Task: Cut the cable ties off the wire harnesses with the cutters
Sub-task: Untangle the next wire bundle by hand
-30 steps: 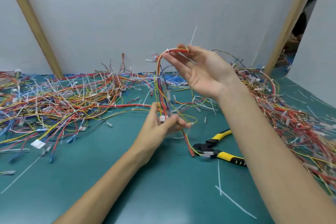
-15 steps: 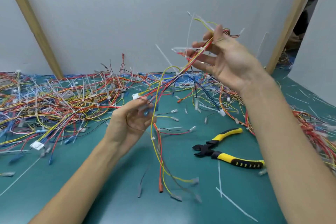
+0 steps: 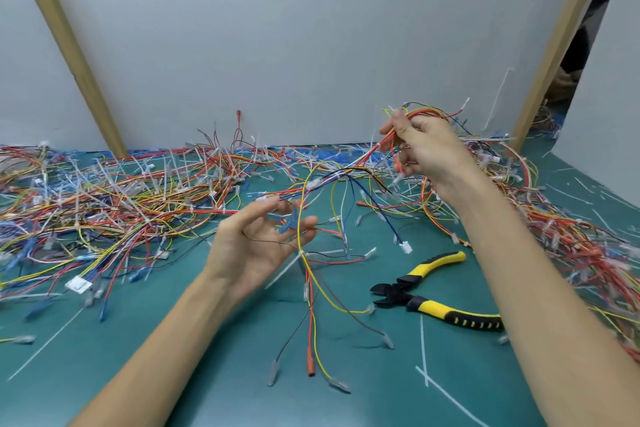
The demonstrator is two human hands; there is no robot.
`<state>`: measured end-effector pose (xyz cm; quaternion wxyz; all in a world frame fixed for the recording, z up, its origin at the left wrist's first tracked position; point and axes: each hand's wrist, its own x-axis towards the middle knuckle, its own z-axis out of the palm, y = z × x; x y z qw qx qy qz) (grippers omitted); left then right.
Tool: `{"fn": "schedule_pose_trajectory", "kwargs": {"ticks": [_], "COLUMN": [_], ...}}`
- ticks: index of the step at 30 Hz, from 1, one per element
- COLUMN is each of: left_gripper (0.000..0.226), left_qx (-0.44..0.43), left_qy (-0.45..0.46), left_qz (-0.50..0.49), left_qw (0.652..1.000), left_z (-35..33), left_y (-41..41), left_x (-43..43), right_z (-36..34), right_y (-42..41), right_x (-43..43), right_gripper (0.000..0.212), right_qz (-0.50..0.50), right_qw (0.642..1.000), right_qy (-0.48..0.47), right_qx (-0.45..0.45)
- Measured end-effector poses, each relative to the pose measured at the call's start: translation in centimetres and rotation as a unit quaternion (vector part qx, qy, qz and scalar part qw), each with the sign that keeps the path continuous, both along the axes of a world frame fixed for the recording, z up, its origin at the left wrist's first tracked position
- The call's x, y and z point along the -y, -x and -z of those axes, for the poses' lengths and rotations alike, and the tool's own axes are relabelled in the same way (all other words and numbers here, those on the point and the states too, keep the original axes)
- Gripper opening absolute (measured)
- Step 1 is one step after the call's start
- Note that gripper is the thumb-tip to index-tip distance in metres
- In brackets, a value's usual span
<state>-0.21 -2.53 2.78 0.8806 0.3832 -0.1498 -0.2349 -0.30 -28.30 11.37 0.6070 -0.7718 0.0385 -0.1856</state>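
Setting: a teal-green table [image 3: 214,374] stands against a pale grey wall [image 3: 311,28], with two slanting wooden posts [image 3: 69,45] rising from its far edge.

Left hand: the left hand [image 3: 258,246] hovers palm up over the middle of the table. Its fingers are loosely spread and only lightly bent. Strands and small blue connectors cross the fingertips [image 3: 277,206], which are blurred. No firm grip shows.

Right hand: the right hand [image 3: 427,149] is raised towards the far right, fingers curled tight round a bunch of wires.

Harness: the multicoloured wire harness [image 3: 341,174] of red, yellow, blue and black strands stretches from the right hand's grip down to the left hand's fingertips. Its loose ends dangle towards the near edge.

Tie: a white cable tie [image 3: 284,270] sticks out from the harness just below the left hand.

Cutters: the yellow-and-black-handled cutters [image 3: 412,296] lie flat right of the middle. No hand touches them, and one handle runs under the right forearm.

Piles: a tangled heap of coloured wires [image 3: 121,204] covers the far left, and a second heap [image 3: 571,236] lies along the right edge.

Scraps: thin white cut strips [image 3: 421,333] lie near the near right corner.
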Motion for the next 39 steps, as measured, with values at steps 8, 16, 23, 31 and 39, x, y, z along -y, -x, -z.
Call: {"fn": "schedule_pose_trajectory", "kwargs": {"ticks": [8,16,23,31,39], "left_gripper": [0.039,0.021,0.019,0.043,0.063], "left_qx": [0.054,0.093,0.157,0.210,0.105], "left_qy": [-0.115,-0.112,-0.172,-0.190,-0.303], "left_qz": [-0.082,-0.159,-0.236,-0.276,-0.386], "left_qw": [0.989,0.976,0.943,0.918,0.865], "left_z": [0.7,0.4,0.5,0.7,1.2], "left_y": [-0.4,-0.7,-1.4,-1.8,-0.9], "left_x": [0.7,0.2,-0.6,-1.0,0.7], "right_z": [-0.2,-5.0,-5.3,1.7,3.7], "right_y": [0.5,5.0,4.7,1.5,0.0], "right_x": [0.5,-0.3,-4.9,-4.9,-4.2], "right_gripper": [0.039,0.056,0.040,0.035,0.030], "right_qz": [-0.008,-0.047,-0.020,-0.360,-0.333], "right_qw": [0.990,0.845,0.867,0.865,0.922], "right_qy": [0.078,0.395,0.497,0.273,0.103], "right_qx": [-0.113,-0.357,-0.024,-0.217,-0.167]}}
